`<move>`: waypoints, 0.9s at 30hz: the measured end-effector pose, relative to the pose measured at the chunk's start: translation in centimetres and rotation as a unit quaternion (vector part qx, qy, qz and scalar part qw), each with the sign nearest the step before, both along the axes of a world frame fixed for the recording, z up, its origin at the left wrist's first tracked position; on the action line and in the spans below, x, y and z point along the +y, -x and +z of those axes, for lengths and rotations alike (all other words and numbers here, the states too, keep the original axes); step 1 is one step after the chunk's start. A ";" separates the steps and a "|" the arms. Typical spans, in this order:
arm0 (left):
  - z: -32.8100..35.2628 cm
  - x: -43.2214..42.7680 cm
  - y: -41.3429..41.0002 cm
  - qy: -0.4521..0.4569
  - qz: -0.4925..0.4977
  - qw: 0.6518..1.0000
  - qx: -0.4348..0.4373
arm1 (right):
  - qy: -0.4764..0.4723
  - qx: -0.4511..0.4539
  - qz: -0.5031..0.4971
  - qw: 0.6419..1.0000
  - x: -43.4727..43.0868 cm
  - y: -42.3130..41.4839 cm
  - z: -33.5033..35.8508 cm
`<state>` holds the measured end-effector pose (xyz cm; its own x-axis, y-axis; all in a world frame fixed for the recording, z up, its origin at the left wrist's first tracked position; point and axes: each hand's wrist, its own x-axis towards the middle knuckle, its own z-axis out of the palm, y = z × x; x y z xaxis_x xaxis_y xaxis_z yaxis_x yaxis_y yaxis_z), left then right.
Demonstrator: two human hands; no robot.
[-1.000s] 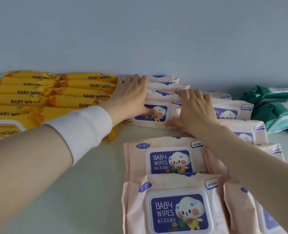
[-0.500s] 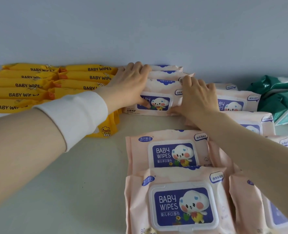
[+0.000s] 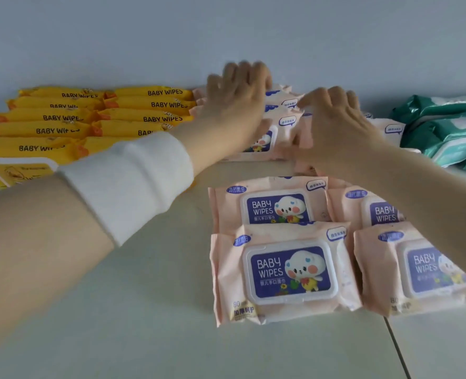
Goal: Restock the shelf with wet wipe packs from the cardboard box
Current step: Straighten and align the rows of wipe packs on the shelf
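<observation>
Beneath everything, the pale shelf [image 3: 144,324]. Left rear: yellow packs [image 3: 62,117] in two overlapping rows. Front centre and right: four pink wet wipe packs [image 3: 286,272] flat, lids up; behind them a pink rear stack [image 3: 286,121]. Far right: green packs [image 3: 445,132]. Over the rear stack, blurred: left hand [image 3: 234,105], fingers straight and spread, grasping nothing; right hand [image 3: 335,127] beside it, fingers relaxed, likewise released. On the left forearm, a white wristband [image 3: 128,181].

"BABY WIPES" stands on the pink packs' [image 3: 286,272] blue lids and the yellow packs' [image 3: 95,116] edges; "80" is printed on the nearest pink pack.
</observation>
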<state>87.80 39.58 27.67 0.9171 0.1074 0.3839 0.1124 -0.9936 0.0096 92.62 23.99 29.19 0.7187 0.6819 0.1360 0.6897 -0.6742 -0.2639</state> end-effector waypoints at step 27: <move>1.1 2.4 0.6 0.227 -0.041 0.962 0.149 | 0.019 -0.180 0.077 0.980 0.1 3.9 -4.6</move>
